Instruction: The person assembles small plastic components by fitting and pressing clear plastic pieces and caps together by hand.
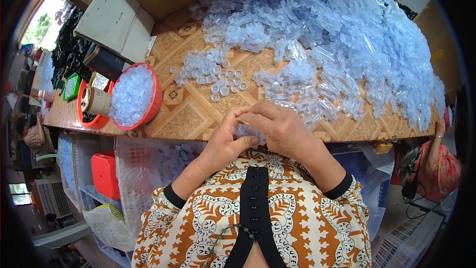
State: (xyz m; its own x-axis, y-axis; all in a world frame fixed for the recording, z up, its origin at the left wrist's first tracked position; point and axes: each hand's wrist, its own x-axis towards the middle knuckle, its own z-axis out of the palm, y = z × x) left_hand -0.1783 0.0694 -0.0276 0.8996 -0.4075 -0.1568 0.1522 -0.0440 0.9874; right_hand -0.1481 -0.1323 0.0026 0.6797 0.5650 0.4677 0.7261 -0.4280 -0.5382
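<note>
Both hands meet at the table's near edge, in front of my body. My left hand (227,138) is closed round clear plastic pieces (244,131), its thumb lying across them. Curled over from the right, my right hand (283,128) has its fingertips against the left fingers and the same pieces. The fingers hide most of what is held, so its exact shape does not show. Just beyond the hands lies a loose group of small clear round caps (229,80). A large heap of clear plastic tube-like parts (317,20) covers the back and right of the table.
At the left, a red bowl (157,94) full of small clear caps stands near the table edge (178,128). Next to it are a roll of tape (95,100) and a green box (71,87). A red stool (105,174) stands below. Another person (436,168) sits at the far right.
</note>
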